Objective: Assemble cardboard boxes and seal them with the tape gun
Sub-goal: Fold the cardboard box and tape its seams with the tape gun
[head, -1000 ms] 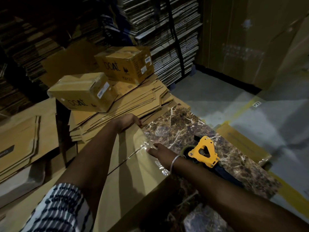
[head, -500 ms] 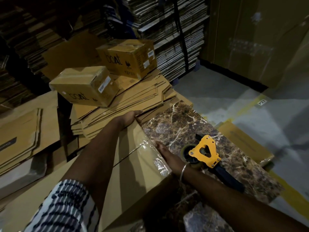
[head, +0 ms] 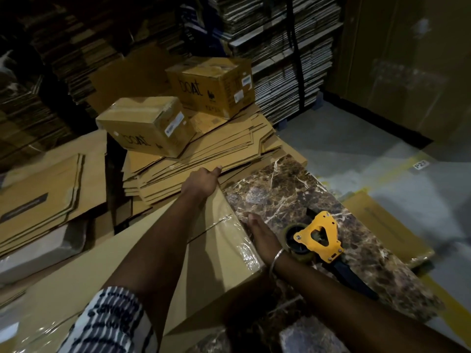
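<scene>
A large brown cardboard box (head: 219,253) rests against the edge of a brown marble table (head: 280,189). Clear tape (head: 246,247) runs along its top seam and folds down over its right side. My left hand (head: 201,183) grips the box's far corner, fingers curled over the edge. My right hand (head: 260,233) lies flat against the box's right side, on the tape end, holding nothing. The yellow tape gun (head: 318,235) with a dark handle lies on the marble just right of my right wrist, untouched.
A pile of flat cartons (head: 204,154) lies beyond the box, with two sealed "boat" boxes (head: 147,123) (head: 214,85) on it. More flat cartons (head: 43,192) lie to the left, and one (head: 382,225) on the grey floor at right. Tall cardboard stacks (head: 280,47) stand behind.
My right hand has slid from the tape end on the box's top seam down onto its right side, flattening the tape. My left hand has stayed on the far corner.
</scene>
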Demonstrator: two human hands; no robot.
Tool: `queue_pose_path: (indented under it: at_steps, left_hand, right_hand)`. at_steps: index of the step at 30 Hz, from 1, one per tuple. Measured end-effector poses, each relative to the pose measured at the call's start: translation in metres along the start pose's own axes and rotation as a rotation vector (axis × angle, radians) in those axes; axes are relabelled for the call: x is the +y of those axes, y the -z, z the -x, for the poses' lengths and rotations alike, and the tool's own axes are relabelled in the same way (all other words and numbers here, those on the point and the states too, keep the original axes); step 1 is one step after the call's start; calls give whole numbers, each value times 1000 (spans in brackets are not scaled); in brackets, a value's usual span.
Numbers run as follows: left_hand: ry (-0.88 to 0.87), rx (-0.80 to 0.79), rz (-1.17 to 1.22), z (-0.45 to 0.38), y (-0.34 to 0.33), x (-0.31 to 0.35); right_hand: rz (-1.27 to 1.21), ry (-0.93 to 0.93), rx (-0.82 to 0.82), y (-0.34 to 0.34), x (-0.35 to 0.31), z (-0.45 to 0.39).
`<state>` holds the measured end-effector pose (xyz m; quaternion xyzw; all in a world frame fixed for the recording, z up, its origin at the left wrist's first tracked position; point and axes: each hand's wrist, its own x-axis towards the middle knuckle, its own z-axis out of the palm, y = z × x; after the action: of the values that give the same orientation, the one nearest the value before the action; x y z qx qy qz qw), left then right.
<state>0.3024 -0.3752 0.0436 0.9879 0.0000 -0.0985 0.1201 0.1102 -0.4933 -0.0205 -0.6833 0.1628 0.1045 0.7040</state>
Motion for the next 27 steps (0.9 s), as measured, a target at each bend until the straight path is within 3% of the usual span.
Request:
queue_pose_path:
  at_steps: [2, 4, 7, 10, 15, 21, 24, 27]
  left_hand:
    - [-24, -42, 20, 1, 1, -3]
    - [-73, 35, 131, 11, 0, -3]
    - [-207, 249, 377, 37, 0, -1]
    - [-336, 209, 466, 66, 2, -5]
    - [-467, 182, 228, 120, 2, -50]
    - [-430, 182, 61, 183, -7, -108]
    - [-444, 71, 6, 202, -4, -131]
    - [-500, -43, -40, 213, 0, -154]
  right_hand:
    - [295, -21, -17, 6, -2, -3]
    - [494, 47, 69, 14, -9, -3]
    - [383, 183, 104, 10, -29, 4]
    - [480, 332, -23, -8, -44, 14]
    - [954, 420, -115, -21, -41, 22]
    - [1107, 357, -126, -21, -42, 27]
    - [1170, 357, -111, -22, -44, 28]
    - [1267, 482, -111, -23, -46, 30]
